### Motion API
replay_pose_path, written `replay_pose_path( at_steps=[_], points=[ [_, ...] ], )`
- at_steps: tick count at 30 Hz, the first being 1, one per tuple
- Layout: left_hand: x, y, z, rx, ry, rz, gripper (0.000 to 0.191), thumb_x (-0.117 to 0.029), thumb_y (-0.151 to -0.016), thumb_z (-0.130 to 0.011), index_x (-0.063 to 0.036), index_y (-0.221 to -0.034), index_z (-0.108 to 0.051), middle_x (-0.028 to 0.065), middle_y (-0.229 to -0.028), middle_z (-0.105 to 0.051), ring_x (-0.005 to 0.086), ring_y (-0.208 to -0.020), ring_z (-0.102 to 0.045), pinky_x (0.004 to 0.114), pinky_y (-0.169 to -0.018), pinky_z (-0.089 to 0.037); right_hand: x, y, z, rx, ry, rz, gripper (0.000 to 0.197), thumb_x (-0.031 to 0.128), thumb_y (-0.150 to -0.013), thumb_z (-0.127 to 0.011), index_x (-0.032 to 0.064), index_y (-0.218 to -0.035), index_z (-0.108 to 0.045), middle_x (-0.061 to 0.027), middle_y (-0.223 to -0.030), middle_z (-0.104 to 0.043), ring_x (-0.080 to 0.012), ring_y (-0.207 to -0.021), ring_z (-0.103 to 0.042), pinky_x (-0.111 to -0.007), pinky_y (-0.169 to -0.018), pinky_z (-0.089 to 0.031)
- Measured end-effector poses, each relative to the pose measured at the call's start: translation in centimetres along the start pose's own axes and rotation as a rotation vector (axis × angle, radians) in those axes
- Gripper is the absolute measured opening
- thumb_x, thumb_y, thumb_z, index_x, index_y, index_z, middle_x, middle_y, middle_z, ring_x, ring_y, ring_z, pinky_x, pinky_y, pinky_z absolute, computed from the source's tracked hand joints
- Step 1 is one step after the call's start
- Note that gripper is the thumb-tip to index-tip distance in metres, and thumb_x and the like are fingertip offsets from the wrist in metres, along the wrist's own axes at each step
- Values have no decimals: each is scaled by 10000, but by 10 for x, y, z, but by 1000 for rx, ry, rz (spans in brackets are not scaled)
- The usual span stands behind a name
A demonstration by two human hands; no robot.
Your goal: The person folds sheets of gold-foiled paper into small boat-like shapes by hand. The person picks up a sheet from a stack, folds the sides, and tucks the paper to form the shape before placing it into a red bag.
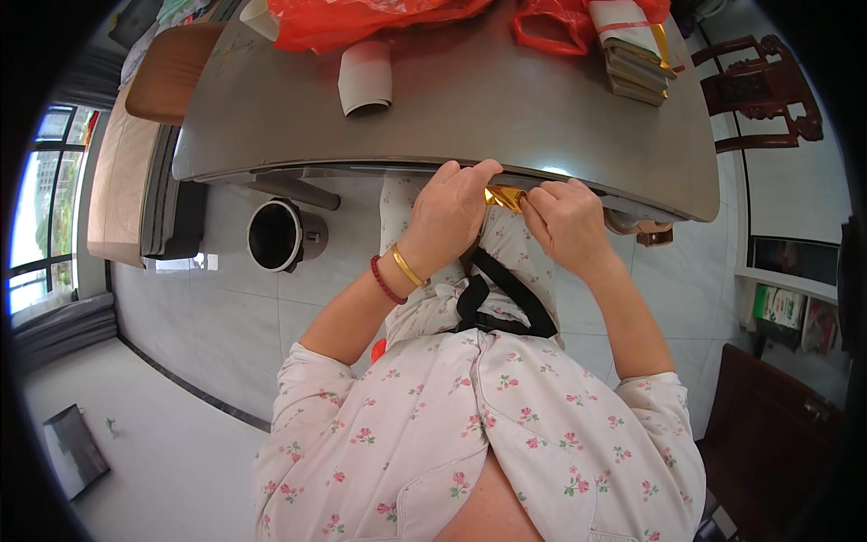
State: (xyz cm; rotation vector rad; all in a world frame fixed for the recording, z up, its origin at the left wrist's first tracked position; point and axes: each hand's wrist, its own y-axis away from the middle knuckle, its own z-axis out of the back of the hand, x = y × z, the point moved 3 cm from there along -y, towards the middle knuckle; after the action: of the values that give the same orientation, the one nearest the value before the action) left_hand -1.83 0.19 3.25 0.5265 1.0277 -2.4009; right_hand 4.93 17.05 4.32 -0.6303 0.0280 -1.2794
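Observation:
A piece of shiny gold foil or ribbon [504, 197] is stretched between my two hands at the table's near edge. My left hand [452, 210], with a gold bangle and a red bead bracelet at the wrist, grips its left end. The right end is pinched in the fingers of my right hand [565, 220]. On the grey table [474, 115] beyond lie a curled white sheet [366, 76], red plastic bags [366, 20] and a banded stack of flat pieces [633, 61] with gold strips.
Below the table at left stands a round bin [274, 235] with a black liner. A brown chair [169, 74] is at the table's left end, a carved wooden chair [762, 95] at its right. Another dark red wooden seat [765, 433] stands at lower right.

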Motion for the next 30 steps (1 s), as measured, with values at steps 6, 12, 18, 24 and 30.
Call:
replay_pose_path(
  at_steps=[6, 12, 18, 24, 30],
  points=[
    [-2, -4, 1, 89, 71, 18, 282, 41, -879, -599, -56, -1143, -593, 122, -834, -584, 285, -746, -554, 395, -685, -480, -10, 1, -2, -62, -245, -253, 179, 142, -874, -666, 35, -741, -612, -138, -686, -594, -330, -594, -578, -428, -540, -430],
    [1, -3, 6, 90, 197, 159, 271, 29, -904, -577, -67, -1156, -592, 98, -782, -532, 238, -688, -530, 341, -651, -465, -15, 0, -9, 122, -319, -226, 279, 147, -897, -661, 5, -670, -582, -160, -630, -560, -326, -546, -542, -418, -518, -412],
    [2, -3, 3, 118, 252, 207, 291, 15, -932, -560, -72, -1209, -585, 64, -739, -489, 154, -626, -463, 288, -621, -439, -14, -5, -1, 176, -463, -337, 340, 194, -940, -656, -2, -675, -574, -161, -620, -540, -326, -529, -492, -408, -507, -376],
    [9, -12, 7, 91, 371, 354, 267, -9, -970, -533, -64, -1222, -606, 60, -721, -520, 108, -641, -461, 248, -619, -432, -25, -9, 3, -220, -241, -203, 380, 226, -954, -658, -3, -685, -517, -161, -617, -477, -310, -524, -429, -407, -509, -353],
    [27, -49, 29, -80, 148, 166, 280, -6, -956, -555, -61, -1221, -625, 95, -813, -608, 190, -673, -565, 287, -650, -488, -66, -7, -5, -322, -310, -341, 369, 186, -958, -640, 6, -679, -479, -148, -625, -429, -302, -532, -388, -389, -505, -344]
  ],
)
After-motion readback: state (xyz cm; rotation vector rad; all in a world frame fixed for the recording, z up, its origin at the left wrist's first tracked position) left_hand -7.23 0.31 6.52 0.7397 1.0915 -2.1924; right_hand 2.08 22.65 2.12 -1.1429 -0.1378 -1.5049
